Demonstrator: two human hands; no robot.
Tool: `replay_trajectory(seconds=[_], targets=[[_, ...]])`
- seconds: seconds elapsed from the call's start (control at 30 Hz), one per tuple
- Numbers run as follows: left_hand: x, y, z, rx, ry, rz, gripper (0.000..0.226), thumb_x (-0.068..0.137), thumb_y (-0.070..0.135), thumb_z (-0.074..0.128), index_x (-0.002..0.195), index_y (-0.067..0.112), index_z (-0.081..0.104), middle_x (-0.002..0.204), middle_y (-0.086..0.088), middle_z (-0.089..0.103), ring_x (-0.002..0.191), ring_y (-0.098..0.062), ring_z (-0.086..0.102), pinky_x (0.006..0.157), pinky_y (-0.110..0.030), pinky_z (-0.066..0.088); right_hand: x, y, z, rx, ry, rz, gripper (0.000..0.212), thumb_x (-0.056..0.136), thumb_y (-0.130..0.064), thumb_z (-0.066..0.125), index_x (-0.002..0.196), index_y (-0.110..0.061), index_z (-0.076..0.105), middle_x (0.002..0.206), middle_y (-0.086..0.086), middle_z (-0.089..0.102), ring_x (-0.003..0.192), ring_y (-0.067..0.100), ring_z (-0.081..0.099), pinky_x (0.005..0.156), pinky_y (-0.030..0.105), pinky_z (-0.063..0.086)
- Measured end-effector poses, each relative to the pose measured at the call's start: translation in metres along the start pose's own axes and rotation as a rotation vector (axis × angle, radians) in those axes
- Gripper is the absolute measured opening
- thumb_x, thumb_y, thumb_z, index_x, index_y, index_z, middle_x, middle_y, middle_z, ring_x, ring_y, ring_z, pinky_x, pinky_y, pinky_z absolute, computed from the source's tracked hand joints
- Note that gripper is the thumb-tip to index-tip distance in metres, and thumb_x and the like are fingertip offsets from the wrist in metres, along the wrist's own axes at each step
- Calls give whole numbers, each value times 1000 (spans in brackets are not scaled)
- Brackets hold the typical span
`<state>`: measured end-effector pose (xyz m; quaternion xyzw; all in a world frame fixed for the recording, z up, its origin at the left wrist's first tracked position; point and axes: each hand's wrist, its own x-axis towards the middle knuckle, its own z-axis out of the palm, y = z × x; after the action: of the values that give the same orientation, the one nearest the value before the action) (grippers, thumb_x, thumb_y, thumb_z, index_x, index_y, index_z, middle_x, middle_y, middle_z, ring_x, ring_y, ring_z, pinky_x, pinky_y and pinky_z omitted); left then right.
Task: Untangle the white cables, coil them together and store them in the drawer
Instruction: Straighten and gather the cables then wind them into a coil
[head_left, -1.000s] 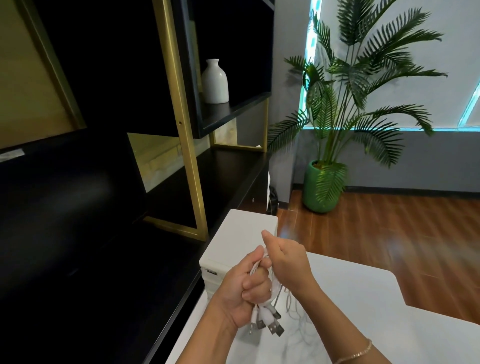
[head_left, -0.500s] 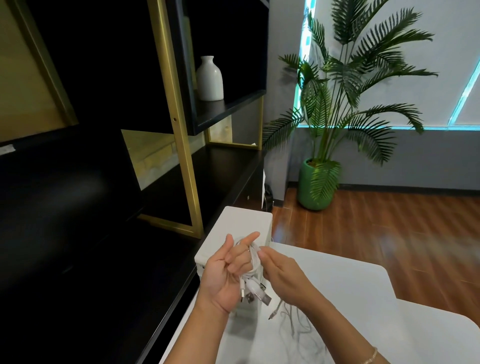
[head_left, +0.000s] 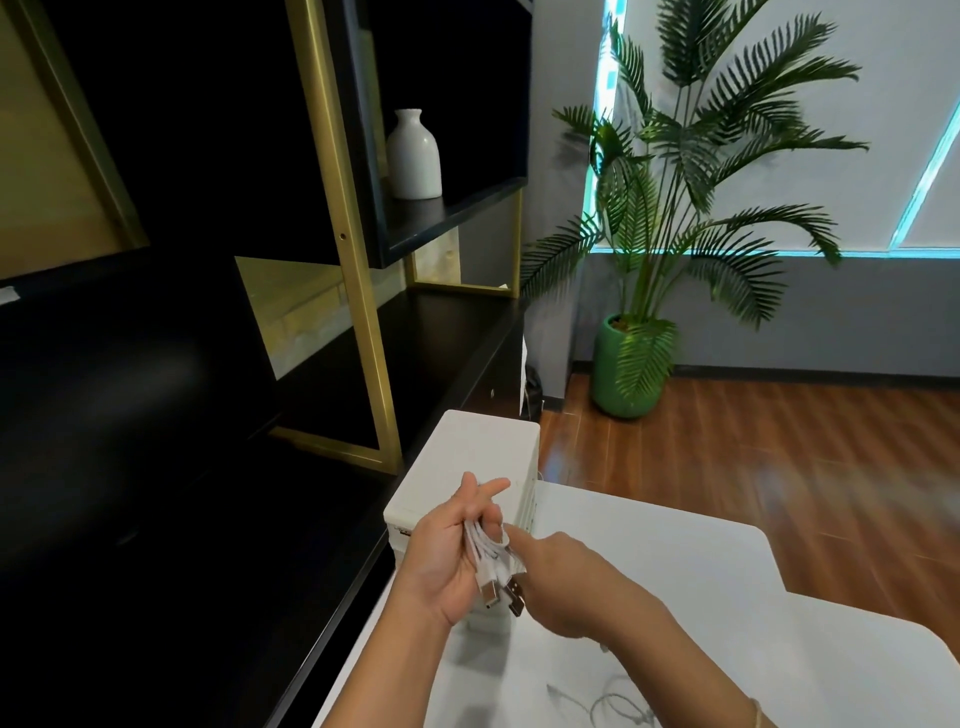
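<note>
A bundle of white cables (head_left: 483, 553) lies across the palm of my left hand (head_left: 441, 556), which holds it just above the table with its upper fingers stretched out. Two USB plugs (head_left: 501, 595) hang from the bundle's lower end. My right hand (head_left: 563, 584) is close on the right, its forefinger and thumb pinching a strand at the bundle's edge. Loose cable (head_left: 613, 712) trails on the table under my right forearm. Directly behind my hands stands the small white drawer box (head_left: 467, 452); how its drawers stand is hidden.
The white marble table (head_left: 701, 582) runs to the right and ends at a stepped edge. A black and gold shelf unit (head_left: 363, 312) with a white vase (head_left: 414, 156) stands to the left. A potted palm (head_left: 631, 374) is on the wooden floor beyond.
My left hand has opened from a fist to a flatter palm with the cables across it. My right hand has come down from above the bundle to its right side.
</note>
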<state>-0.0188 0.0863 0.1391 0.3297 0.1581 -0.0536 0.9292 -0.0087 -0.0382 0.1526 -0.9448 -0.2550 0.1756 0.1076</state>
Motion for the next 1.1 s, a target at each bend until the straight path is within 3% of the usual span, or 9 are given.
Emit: replay_trajectory(seconds=[0.2, 0.33, 0.43, 0.57, 0.73, 0.83, 0.9, 1.0, 1.1], targets=[[-6, -4, 17, 174, 84, 97, 29, 96, 17, 50, 84, -7, 60, 91, -14, 68, 64, -16, 72, 52, -23, 57, -12, -9, -10, -155, -48, 1, 28, 95, -16, 40, 121, -11, 50, 116, 16, 57, 104, 33, 56, 74, 32, 38], [-11, -6, 24, 364, 59, 141, 34, 99, 19, 45, 74, -1, 59, 62, -8, 70, 73, -21, 69, 75, -26, 56, -15, -8, -16, -181, -51, -8, 25, 95, -15, 40, 114, -9, 55, 108, 13, 58, 87, 28, 51, 64, 28, 36], [-11, -10, 23, 604, 58, 168, 51, 101, 24, 41, 59, 9, 65, 76, -11, 74, 80, -19, 70, 70, -20, 54, -17, -7, -18, -188, -32, -22, 33, 96, -19, 44, 128, -10, 47, 117, 14, 56, 96, 29, 54, 64, 27, 36], [-6, -15, 18, 927, 92, 224, 29, 100, 30, 40, 97, 11, 61, 87, 0, 71, 94, -17, 64, 88, -32, 51, -21, -6, -21, -196, 1, -53, 56, 95, -26, 47, 146, -17, 25, 128, 9, 55, 109, 28, 56, 82, 33, 44], [-3, -11, 21, 1334, 71, 304, 25, 100, 32, 38, 90, 12, 47, 74, 4, 56, 69, -8, 54, 65, -23, 44, -24, 3, -35, -124, -10, -63, 38, 94, -37, 50, 128, -20, 51, 111, 6, 64, 101, 22, 58, 75, 29, 43], [-2, -11, 25, 1436, 22, 304, 27, 100, 34, 37, 84, 13, 44, 71, 6, 52, 65, -8, 49, 61, -23, 39, -25, 8, -45, -46, -7, -68, 33, 92, -45, 52, 113, -23, 65, 103, 1, 67, 92, 17, 58, 80, 31, 47], [-3, -11, 27, 1491, -19, 289, 30, 100, 36, 35, 86, 12, 46, 71, 6, 53, 66, -8, 51, 61, -22, 40, -25, 13, -50, 18, -10, -59, 27, 90, -46, 56, 96, -24, 70, 88, -3, 66, 80, 12, 55, 69, 23, 44], [-8, -13, 27, 1502, -127, 201, 37, 101, 40, 30, 78, 15, 45, 62, 5, 59, 56, -5, 56, 59, -15, 44, -27, 22, -55, 143, 7, -71, 22, 86, -42, 63, 66, -32, 61, 69, -13, 58, 70, 6, 55, 59, 16, 36], [-13, -16, 25, 1383, -225, 72, 48, 101, 46, 22, 78, 18, 54, 44, 5, 54, 46, -5, 52, 62, -16, 45, -27, 29, -59, 197, 18, -96, 17, 85, -41, 65, 72, -32, 60, 70, -16, 56, 70, 3, 54, 58, 13, 36]])
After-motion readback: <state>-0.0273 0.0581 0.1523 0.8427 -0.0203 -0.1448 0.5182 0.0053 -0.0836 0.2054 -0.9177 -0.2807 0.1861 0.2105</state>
